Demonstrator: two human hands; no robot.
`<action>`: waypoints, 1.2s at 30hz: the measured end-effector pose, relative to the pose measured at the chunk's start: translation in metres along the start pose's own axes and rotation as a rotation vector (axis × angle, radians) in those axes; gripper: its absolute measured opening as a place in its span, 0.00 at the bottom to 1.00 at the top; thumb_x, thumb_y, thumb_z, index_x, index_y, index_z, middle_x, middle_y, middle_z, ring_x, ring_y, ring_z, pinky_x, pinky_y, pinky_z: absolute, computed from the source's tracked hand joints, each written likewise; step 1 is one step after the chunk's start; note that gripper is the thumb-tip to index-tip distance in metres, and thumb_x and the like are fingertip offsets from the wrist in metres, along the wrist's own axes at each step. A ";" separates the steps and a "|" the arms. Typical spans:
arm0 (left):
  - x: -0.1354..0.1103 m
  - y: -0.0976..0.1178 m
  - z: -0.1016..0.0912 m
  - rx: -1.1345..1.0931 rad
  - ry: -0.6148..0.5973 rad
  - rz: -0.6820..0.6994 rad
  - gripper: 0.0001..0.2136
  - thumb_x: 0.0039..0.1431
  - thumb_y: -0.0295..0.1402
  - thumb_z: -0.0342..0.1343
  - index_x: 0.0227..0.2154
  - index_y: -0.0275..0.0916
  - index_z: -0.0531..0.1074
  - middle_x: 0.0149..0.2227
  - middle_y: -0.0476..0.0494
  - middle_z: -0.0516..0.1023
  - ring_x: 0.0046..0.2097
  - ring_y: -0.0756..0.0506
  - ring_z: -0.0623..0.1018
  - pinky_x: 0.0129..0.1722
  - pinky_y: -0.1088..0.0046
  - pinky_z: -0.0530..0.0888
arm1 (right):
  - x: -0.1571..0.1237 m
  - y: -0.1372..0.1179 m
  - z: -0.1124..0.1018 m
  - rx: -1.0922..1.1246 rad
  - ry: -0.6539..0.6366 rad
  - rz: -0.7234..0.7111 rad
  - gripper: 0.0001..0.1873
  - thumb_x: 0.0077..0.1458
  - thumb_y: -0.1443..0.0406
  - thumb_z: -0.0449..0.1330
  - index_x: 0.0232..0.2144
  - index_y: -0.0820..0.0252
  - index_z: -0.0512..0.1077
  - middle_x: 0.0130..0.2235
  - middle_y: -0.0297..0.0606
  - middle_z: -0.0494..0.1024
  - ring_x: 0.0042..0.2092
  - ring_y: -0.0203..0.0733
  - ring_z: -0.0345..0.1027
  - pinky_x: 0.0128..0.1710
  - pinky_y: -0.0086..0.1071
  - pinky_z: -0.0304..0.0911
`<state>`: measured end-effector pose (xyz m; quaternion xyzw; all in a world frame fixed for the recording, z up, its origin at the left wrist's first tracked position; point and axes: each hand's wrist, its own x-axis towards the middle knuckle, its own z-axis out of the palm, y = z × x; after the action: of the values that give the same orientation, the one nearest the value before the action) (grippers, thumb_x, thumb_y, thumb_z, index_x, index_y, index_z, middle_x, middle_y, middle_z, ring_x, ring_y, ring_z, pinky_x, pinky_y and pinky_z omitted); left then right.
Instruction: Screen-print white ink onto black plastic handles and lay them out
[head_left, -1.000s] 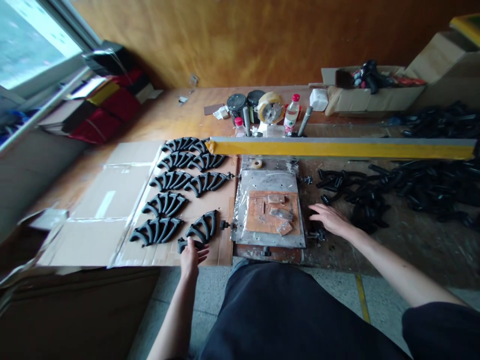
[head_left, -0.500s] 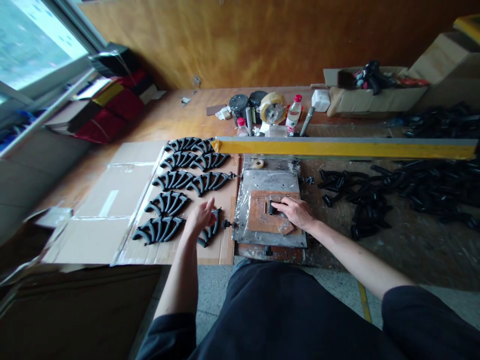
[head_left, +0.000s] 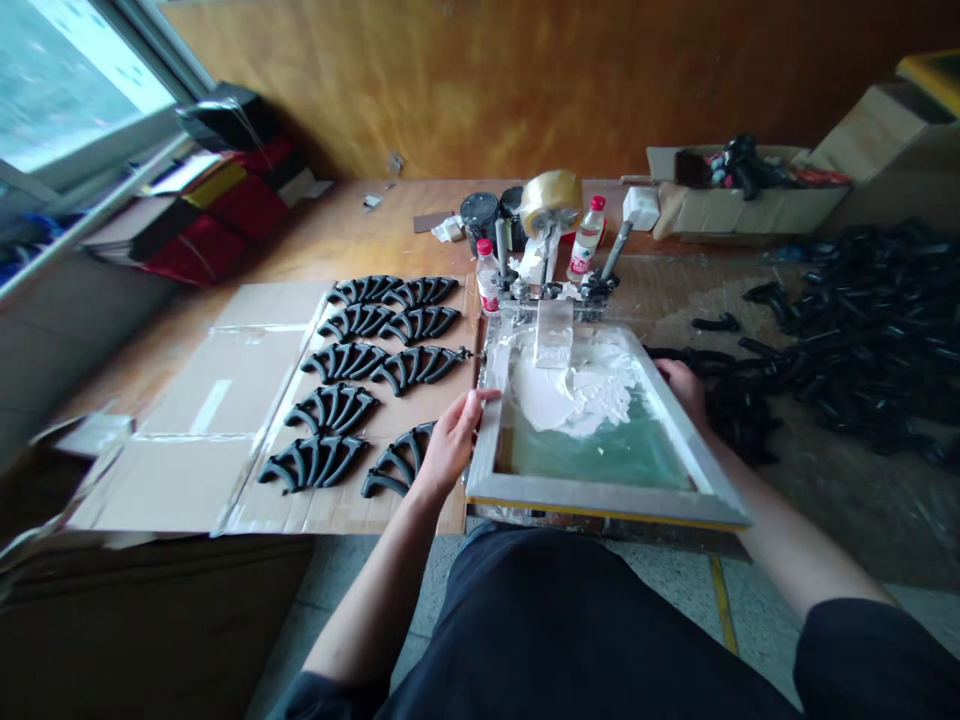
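A metal-framed printing screen [head_left: 600, 494] lies lowered in front of me, with white ink [head_left: 574, 390] spread over its green mesh. My left hand [head_left: 450, 440] grips the frame's left edge, thumb on top. My right hand [head_left: 684, 385] holds the frame's right edge, fingers curled over it. Left of the screen, several black curved plastic parts [head_left: 375, 370] lie in rows on flattened cardboard [head_left: 225, 400].
Behind the screen's hinge stand a tape roll [head_left: 550, 198], two small bottles [head_left: 587, 238], and black ink tins [head_left: 480, 213]. A heap of black parts [head_left: 847, 340] covers the bench at right. Cardboard boxes [head_left: 742, 200] sit at the back right, a window at far left.
The screen frame, raised edge-on before, has swung down flat over the printing plate. Both hands left the parts and plate and moved onto the frame's sides.
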<state>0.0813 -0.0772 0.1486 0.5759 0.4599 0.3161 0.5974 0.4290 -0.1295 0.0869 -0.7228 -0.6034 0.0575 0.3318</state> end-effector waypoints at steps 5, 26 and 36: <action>-0.003 -0.076 0.012 0.182 0.049 -0.174 0.32 0.58 0.47 0.53 0.63 0.43 0.57 0.24 0.54 0.69 0.22 0.53 0.65 0.24 0.79 0.61 | 0.046 -0.035 0.012 -0.128 0.093 -0.101 0.28 0.50 0.62 0.64 0.54 0.62 0.69 0.56 0.49 0.66 0.52 0.51 0.64 0.51 0.43 0.63; 0.011 -0.099 0.013 0.333 0.069 -0.215 0.29 0.56 0.47 0.55 0.59 0.44 0.64 0.25 0.52 0.73 0.24 0.52 0.68 0.25 0.77 0.64 | -0.023 -0.093 0.039 -0.067 -0.398 -0.621 0.18 0.50 0.77 0.55 0.40 0.59 0.76 0.42 0.39 0.79 0.42 0.42 0.71 0.41 0.33 0.63; 0.006 -0.069 0.008 0.156 0.001 -0.206 0.33 0.55 0.49 0.55 0.62 0.42 0.59 0.20 0.56 0.64 0.20 0.54 0.62 0.20 0.80 0.59 | 0.040 -0.105 0.030 -0.062 -0.254 -0.273 0.25 0.53 0.61 0.64 0.54 0.48 0.68 0.46 0.35 0.78 0.42 0.44 0.73 0.40 0.34 0.66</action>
<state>0.0801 -0.0840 0.0795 0.5704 0.5399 0.2165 0.5798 0.3379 -0.0755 0.1341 -0.6310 -0.7345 0.0841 0.2350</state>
